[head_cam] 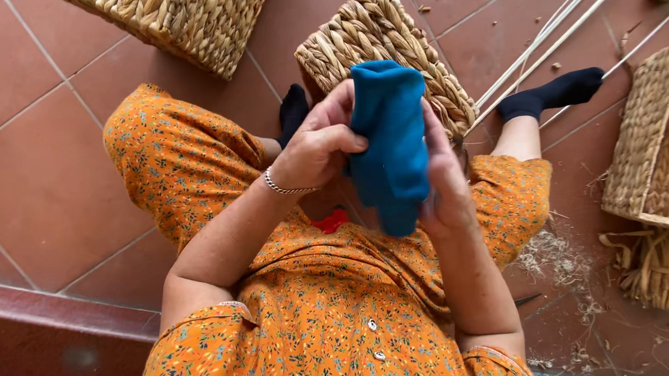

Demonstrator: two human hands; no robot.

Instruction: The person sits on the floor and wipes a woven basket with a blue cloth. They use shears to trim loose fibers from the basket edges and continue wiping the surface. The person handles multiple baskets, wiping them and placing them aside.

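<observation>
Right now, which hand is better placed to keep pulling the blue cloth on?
Probably the left hand: its fingers pinch the edge of the blue cloth, while the right hand sits mostly behind the cloth.
</observation>
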